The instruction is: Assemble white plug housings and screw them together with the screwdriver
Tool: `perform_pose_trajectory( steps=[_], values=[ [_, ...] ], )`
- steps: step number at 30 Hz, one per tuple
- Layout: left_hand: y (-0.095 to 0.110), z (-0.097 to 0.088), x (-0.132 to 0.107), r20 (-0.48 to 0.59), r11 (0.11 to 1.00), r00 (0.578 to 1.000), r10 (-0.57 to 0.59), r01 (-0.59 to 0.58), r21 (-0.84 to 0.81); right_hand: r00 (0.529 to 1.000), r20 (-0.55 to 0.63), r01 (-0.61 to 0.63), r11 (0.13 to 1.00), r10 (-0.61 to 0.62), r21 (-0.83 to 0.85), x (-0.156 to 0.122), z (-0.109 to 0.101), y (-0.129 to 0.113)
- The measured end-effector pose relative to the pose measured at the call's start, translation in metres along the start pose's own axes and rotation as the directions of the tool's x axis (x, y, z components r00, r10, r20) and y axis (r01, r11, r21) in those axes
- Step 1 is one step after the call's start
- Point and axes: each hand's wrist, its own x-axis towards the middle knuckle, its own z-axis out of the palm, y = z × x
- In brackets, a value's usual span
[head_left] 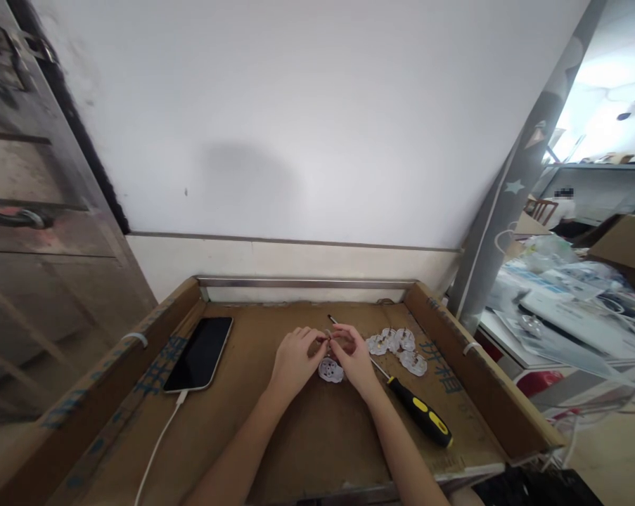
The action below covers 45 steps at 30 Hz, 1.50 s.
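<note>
My left hand (299,357) and my right hand (351,353) meet near the middle of the cardboard surface, fingertips pinched together on something too small to make out. Just below the fingertips lies a round clear plastic piece (330,370) with holes in it. To the right of my right hand sits a cluster of similar clear plastic pieces (394,341), with small metal-coloured parts on them. A screwdriver (421,412) with a black and yellow handle lies diagonally there, its shaft passing behind my right hand.
A phone (200,353) with a white charging cable (162,440) lies at the left. Raised cardboard walls (480,372) edge the work surface. A side table (543,330) holds plastic bags and papers at the right. Further back, a person (562,209) is partly visible.
</note>
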Motion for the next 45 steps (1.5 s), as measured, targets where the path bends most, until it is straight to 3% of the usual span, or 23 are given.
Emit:
perform_pose_trajectory(
  steps=[6,10,12,17,24,29,31,33,36,45],
  values=[
    [0.001,0.0,0.0,-0.012,1.0,1.0,0.009,-0.01,-0.02,1.0,-0.011,-0.029,0.998,0.029,0.049,0.001,0.0,-0.001],
    [-0.004,-0.001,0.001,-0.105,0.983,0.984,-0.142,0.128,-0.134,0.996,-0.024,-0.086,0.988,0.09,0.126,0.002,0.0,-0.004],
    [-0.007,0.0,0.002,-0.1,0.967,0.977,-0.19,0.168,-0.192,0.991,-0.015,-0.126,0.977,0.13,0.17,0.002,0.0,-0.005],
    [-0.008,0.001,0.002,-0.054,0.937,0.988,-0.148,0.122,-0.327,0.973,0.043,-0.229,0.927,0.227,0.298,0.001,-0.003,-0.01],
    [0.0,-0.002,0.001,-0.1,0.956,0.994,-0.048,0.016,-0.292,0.903,0.253,-0.424,0.807,0.346,0.411,-0.004,-0.003,-0.02],
    [-0.002,-0.005,0.002,-0.153,0.952,0.983,-0.1,0.05,-0.301,0.909,0.218,-0.417,0.775,0.356,0.474,0.002,-0.009,-0.011],
    [-0.002,-0.007,0.0,-0.091,0.953,0.992,-0.088,0.058,-0.296,0.92,0.17,-0.39,0.775,0.354,0.497,0.006,-0.013,-0.005],
    [0.0,-0.009,-0.003,0.061,0.962,0.998,-0.024,0.04,-0.27,0.928,0.133,-0.366,0.78,0.349,0.507,0.009,-0.017,0.0],
    [0.004,-0.01,-0.009,0.246,0.973,0.967,0.063,-0.005,-0.229,0.935,0.11,-0.346,0.793,0.337,0.501,0.011,-0.02,0.005],
    [-0.001,-0.004,-0.012,0.275,0.986,0.957,0.09,-0.047,-0.161,0.949,0.062,-0.305,0.853,0.309,0.424,0.014,-0.022,0.012]
  ],
)
